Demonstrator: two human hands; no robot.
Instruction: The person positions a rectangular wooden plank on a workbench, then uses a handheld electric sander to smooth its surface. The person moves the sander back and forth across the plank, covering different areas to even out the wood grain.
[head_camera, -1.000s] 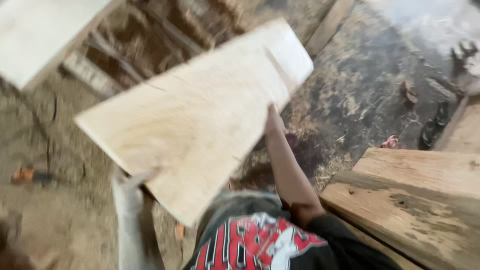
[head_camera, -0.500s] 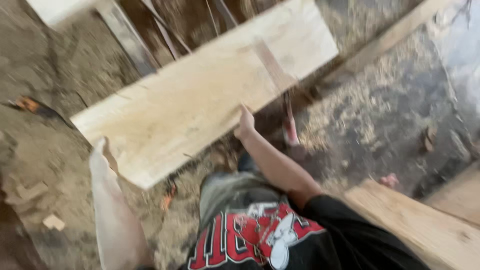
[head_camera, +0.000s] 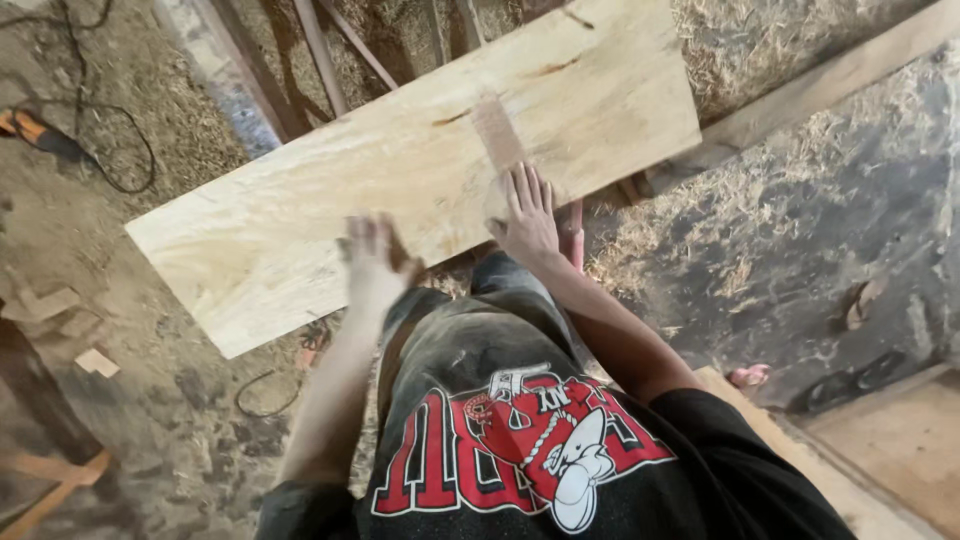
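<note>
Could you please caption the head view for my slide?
Both hands, left hand and right hand, rest on a pale wooden plank.

Left hand (head_camera: 372, 262) motion-blurred, grip unclear; plank (head_camera: 420, 170) top corner cut by frame edge; plank underside hidden.

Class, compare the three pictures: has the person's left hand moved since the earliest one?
Yes. The left hand has come up from beneath the plank's near end onto the near edge of the pale plank, closer to the right hand.
</note>
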